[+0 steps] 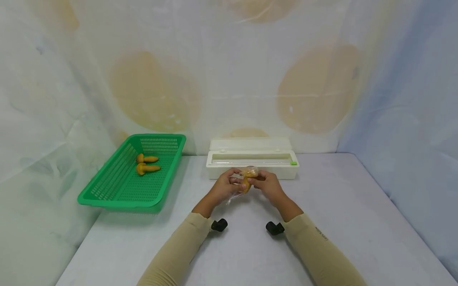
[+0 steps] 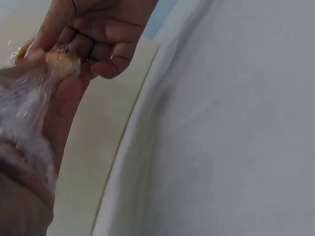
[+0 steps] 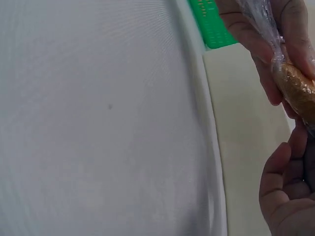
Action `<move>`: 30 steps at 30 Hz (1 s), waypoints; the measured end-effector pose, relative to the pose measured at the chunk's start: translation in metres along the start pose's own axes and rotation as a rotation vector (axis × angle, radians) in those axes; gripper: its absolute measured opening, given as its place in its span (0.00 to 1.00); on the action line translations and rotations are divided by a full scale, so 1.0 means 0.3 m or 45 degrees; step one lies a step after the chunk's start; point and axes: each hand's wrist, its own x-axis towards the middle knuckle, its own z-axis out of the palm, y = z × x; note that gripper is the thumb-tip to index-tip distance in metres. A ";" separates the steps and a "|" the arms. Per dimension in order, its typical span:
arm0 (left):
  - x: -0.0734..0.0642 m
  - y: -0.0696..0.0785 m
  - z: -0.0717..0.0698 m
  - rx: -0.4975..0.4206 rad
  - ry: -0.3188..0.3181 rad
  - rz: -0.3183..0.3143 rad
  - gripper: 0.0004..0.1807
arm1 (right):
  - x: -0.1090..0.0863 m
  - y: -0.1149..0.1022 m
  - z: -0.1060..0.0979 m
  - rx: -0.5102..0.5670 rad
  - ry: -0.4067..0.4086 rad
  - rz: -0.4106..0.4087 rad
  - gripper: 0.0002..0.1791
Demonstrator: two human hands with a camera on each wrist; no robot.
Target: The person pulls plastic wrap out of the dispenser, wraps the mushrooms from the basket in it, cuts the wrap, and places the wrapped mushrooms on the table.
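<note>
Both hands hold one yellow-brown mushroom (image 1: 250,172) wrapped in clear plastic film, just in front of the white wrap dispenser (image 1: 286,173). My left hand (image 1: 222,186) grips its left side, and a loose twist of film (image 3: 259,17) trails from that hand in the right wrist view. From the other side my right hand (image 1: 271,186) pinches the mushroom between thumb and fingers. In the left wrist view, crumpled film (image 2: 24,110) covers part of the left hand, and the fingers hide much of the mushroom.
A green perforated basket (image 1: 125,208) stands at the left with two unwrapped mushrooms (image 1: 148,168) inside. The dispenser's lid (image 1: 250,143) is raised, with a green tab (image 1: 294,163) at its right end. White cloth (image 1: 343,214) covers the table; patterned sheeting (image 1: 229,79) encloses it.
</note>
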 end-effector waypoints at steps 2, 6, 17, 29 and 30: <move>-0.007 0.008 -0.010 0.055 -0.043 0.005 0.22 | -0.009 0.000 -0.011 0.100 0.011 0.014 0.23; -0.023 0.015 -0.018 0.061 -0.093 0.040 0.23 | -0.028 0.003 -0.040 0.445 0.060 0.075 0.20; -0.046 0.032 0.077 0.944 0.189 0.591 0.28 | -0.035 -0.023 -0.028 0.677 0.042 0.003 0.07; -0.069 0.040 0.118 0.836 0.252 0.799 0.36 | -0.026 -0.014 -0.013 0.688 0.044 -0.031 0.03; -0.069 0.040 0.122 0.846 0.252 0.840 0.33 | -0.026 -0.015 -0.011 0.697 0.052 -0.033 0.03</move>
